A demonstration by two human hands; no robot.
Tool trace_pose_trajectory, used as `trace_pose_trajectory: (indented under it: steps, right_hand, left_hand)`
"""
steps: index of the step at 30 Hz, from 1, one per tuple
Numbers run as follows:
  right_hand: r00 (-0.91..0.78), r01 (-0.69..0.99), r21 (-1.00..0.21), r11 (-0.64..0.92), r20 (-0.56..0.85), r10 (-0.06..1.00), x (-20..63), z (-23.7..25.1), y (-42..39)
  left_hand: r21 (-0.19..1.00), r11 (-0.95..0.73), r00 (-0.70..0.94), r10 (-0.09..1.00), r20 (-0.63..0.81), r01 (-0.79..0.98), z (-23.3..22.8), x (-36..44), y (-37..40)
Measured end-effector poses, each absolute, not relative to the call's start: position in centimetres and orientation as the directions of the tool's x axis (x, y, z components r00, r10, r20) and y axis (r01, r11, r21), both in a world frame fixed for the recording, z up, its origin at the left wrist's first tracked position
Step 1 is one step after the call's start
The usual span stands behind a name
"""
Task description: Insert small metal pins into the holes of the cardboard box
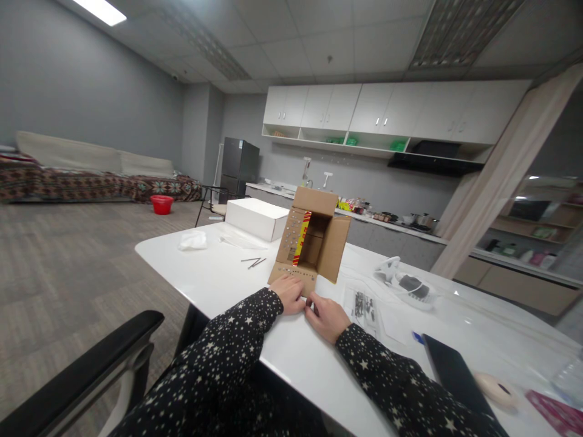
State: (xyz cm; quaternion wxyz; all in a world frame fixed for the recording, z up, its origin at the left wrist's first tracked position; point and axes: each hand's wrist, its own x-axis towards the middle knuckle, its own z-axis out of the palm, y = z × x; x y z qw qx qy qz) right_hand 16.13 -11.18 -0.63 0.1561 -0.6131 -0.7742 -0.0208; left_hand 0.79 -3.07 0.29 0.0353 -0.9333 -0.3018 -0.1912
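An open brown cardboard box (314,237) lies on its side on the white table (218,273), its opening facing me and its flaps spread. My left hand (288,292) rests palm down on the box's lower flap. My right hand (326,317) sits just beside it on the table, fingertips touching the same flap's edge. Both arms wear dark sleeves with white stars. Red and yellow tape runs along the box's left flap.
A white box (256,217) stands behind the cardboard box. Thin metal rods (254,262), a crumpled white bag (192,240), plastic packets (364,306), a dark tablet (450,370) and a tape roll (496,388) lie on the table. A black chair arm (86,364) is at lower left.
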Motion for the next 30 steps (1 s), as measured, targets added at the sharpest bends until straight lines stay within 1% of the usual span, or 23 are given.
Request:
trace_pose_trajectory:
  steps: [5, 9, 17, 22, 30]
  right_hand:
    - [-0.199, 0.957, -0.154, 0.246, 0.270, 0.942, 16.15, -0.59, -11.23]
    - [-0.205, 0.955, -0.154, 0.255, 0.281, 0.937, 16.14, -0.64, -11.23]
    - [-0.200, 0.954, -0.165, 0.250, 0.270, 0.942, 16.11, -0.56, -11.29]
    - [-0.199, 0.952, -0.172, 0.252, 0.276, 0.940, 16.18, -0.69, -11.20]
    - [-0.197, 0.956, -0.163, 0.246, 0.267, 0.943, 16.07, -0.50, -11.30]
  left_hand:
    - [0.074, -0.815, 0.740, 0.556, 0.378, 0.574, 0.69, 0.64, -3.23]
    - [0.134, -0.813, 0.721, 0.568, 0.397, 0.567, 0.96, 0.55, -3.31]
    - [0.254, -0.826, 0.657, 0.557, 0.507, 0.504, 1.25, 0.50, -3.32]
    - [0.280, -0.845, 0.618, 0.527, 0.584, 0.456, 1.08, 0.52, -3.00]
    - [0.291, -0.852, 0.644, 0.520, 0.561, 0.435, 0.78, 0.63, -2.56]
